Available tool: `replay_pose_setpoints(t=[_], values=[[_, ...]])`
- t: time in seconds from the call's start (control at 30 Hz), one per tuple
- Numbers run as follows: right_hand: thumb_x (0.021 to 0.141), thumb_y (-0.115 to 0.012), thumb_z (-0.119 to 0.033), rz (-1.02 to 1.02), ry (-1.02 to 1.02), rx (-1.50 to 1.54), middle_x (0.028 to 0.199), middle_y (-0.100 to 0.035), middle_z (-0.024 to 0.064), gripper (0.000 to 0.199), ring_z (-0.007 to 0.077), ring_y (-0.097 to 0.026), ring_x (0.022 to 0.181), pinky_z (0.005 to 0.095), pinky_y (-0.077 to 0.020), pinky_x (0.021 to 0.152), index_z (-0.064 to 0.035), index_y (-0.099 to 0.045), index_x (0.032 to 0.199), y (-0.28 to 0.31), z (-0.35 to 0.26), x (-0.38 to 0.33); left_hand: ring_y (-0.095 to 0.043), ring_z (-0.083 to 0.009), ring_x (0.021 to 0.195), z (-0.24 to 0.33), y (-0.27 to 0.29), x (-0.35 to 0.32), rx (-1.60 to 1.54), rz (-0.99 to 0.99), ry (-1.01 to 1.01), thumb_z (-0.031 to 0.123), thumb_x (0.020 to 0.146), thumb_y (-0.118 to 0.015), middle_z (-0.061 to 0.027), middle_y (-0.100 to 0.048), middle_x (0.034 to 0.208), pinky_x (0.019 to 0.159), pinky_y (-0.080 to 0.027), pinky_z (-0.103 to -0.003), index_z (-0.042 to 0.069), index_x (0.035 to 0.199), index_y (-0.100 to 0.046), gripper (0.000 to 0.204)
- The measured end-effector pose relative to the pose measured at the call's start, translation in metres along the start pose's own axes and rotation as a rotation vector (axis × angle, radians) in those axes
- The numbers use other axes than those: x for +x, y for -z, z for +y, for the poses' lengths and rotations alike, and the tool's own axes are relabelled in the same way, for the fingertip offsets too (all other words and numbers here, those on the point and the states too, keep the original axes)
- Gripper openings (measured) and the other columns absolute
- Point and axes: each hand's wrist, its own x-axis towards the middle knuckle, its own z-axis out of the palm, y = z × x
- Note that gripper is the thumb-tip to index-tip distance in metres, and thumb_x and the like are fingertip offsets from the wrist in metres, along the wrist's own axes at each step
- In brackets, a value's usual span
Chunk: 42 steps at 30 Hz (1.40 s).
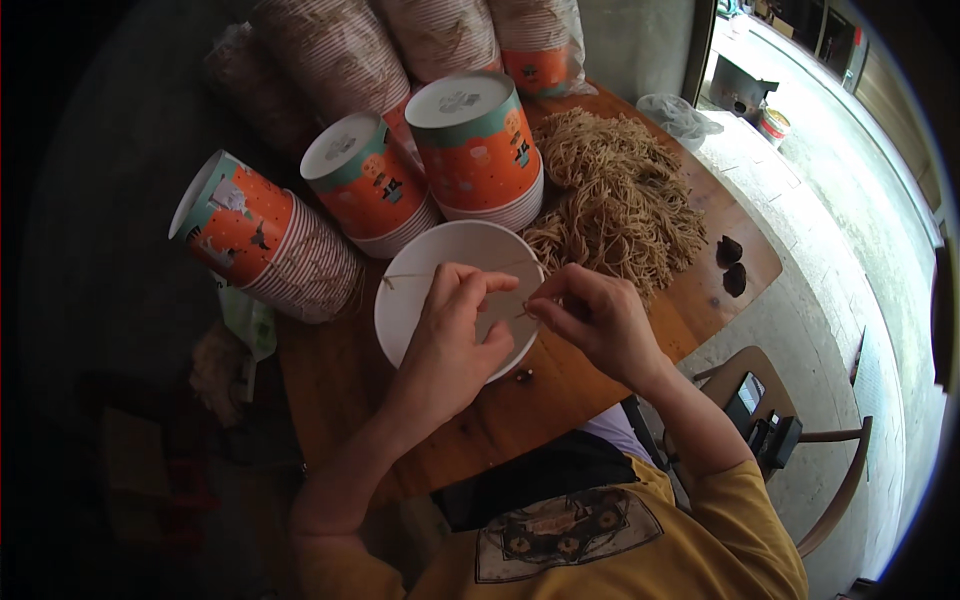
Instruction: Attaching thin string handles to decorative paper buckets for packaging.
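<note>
Hands met over a white paper bowl [420,275] that lay mouth-up near the middle of the wooden surface [330,375]. Left hand [455,330] rested across the bowl's near rim, fingers curled partly closed, thumb and forefinger pinching a thin tan string [440,271] that ran leftward over the bowl toward its far-left rim. Right hand [600,320] sat just beside it at the bowl's right edge, fingertips pinched shut on the other end of the same strand. Step in hand looked like sorting or fitting a single string at the bowl, most likely drawing it taut between the two pinches; whether it was being tied or threaded could not be told. Heap of the same tan string [620,190] lay on the far right of the surface, touching the bowl's far-right edge. Three stacks of orange-and-teal printed bowls [470,150] lay tipped on their sides at far left, more wrapped stacks [340,50] behind them. Two small dark lumps [732,265] sat near the right edge, a small dark bit [523,375] just near of the bowl. Next move would likely call for steady tension on the strand, keeping both pinches firm, and holding the light bowl from sliding.
</note>
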Motion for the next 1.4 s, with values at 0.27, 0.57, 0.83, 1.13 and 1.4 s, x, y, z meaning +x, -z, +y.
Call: replay_pose_setpoints(t=[0.27,0.57,0.83,1.13,1.4], values=[[0.083,-0.067,-0.016,-0.002,0.040,-0.008,0.064,-0.059,0.0096,0.013,0.0199,-0.058,0.053,0.0307,-0.0460,0.052,-0.0049,-0.062,0.086,-0.001,0.001,0.001,-0.060,-0.0232,0.068,0.006,-0.007,0.002,-0.024,0.012,0.050,0.008,0.085,-0.062,-0.0119,-0.057,0.084,0.064,-0.050,-0.035,0.001,0.101,-0.061,0.017],[0.084,-0.067,-0.015,0.000,0.055,0.006,0.065,-0.060,0.0096,0.012,0.0218,-0.060,0.056,0.0309,-0.0465,0.053,-0.0048,-0.062,0.087,-0.001,0.002,-0.001,-0.066,-0.0205,0.076,-0.004,-0.017,0.006,-0.285,0.012,0.172,0.009,0.089,-0.058,-0.0135,-0.066,0.085,0.067,-0.051,-0.032,-0.001,0.098,-0.060,0.014],[0.084,-0.067,-0.014,0.011,0.073,0.040,0.069,-0.062,0.0098,0.011,0.0212,-0.061,0.058,0.0311,-0.0471,0.054,-0.0043,-0.062,0.087,-0.001,0.003,-0.001,-0.062,-0.0125,0.072,-0.014,-0.022,0.010,-0.458,0.017,0.228,0.006,0.087,-0.058,-0.0088,-0.064,0.082,0.065,-0.050,-0.029,-0.001,0.094,-0.054,0.011],[0.085,-0.065,-0.012,0.067,-0.026,0.254,0.070,-0.062,0.0070,0.011,0.0118,-0.058,0.058,0.0265,-0.0465,0.055,-0.0025,-0.062,0.089,-0.011,0.015,-0.005,-0.054,-0.0080,0.082,-0.002,-0.017,0.014,-0.684,-0.022,0.287,0.000,0.085,-0.059,-0.0020,-0.058,0.088,0.076,-0.045,-0.023,0.003,0.103,-0.048,0.022],[0.088,-0.062,-0.010,0.109,0.002,0.176,0.079,-0.064,0.0065,0.011,0.0102,-0.061,0.069,0.0248,-0.0485,0.062,-0.0003,-0.060,0.093,-0.012,0.013,-0.006,-0.055,-0.0091,0.088,0.000,-0.014,0.011,-0.774,-0.027,0.280,-0.003,0.083,-0.061,-0.0026,-0.059,0.091,0.085,-0.042,-0.023,0.004,0.121,-0.044,0.042]])
